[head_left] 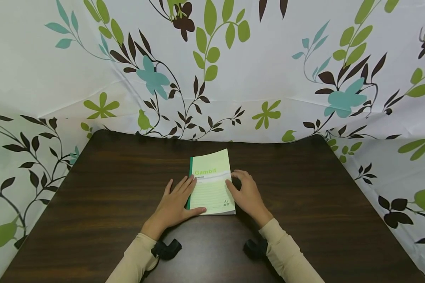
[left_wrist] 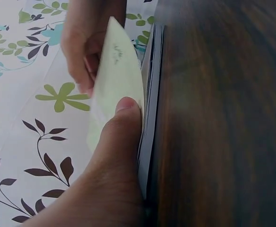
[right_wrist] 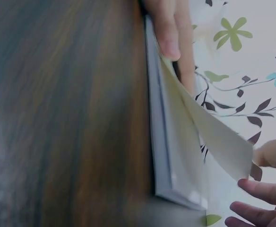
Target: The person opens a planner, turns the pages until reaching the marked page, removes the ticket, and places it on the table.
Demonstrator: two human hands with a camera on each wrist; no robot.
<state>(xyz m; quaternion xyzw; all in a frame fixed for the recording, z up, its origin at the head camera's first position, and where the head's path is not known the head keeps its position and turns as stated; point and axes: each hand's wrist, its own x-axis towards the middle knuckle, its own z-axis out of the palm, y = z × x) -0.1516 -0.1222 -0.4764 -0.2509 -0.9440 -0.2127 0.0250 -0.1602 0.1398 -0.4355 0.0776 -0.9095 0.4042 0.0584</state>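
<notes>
A pale green notebook (head_left: 212, 196) with a dark green spine and the word "Gambit" on its front lies on the dark table. My left hand (head_left: 175, 204) rests spread over its spine side, thumb along the lower edge of the cover. At the opposite edge, my right hand (head_left: 249, 196) pinches the front cover between thumb and fingers. The right wrist view has that cover (right_wrist: 218, 137) bent up, apart from the stack of pages (right_wrist: 161, 146) beneath. From the left wrist, the raised cover (left_wrist: 119, 71) curves above the grey page edges, with the left thumb pressing near its lower edge.
Brown wood-grain table (head_left: 102, 204) surrounds the notebook on all sides. Behind and beside the table hangs a white cloth (head_left: 244, 94) printed with leaves and flowers. Black wrist cameras (head_left: 168, 249) sit on both sleeves near the front.
</notes>
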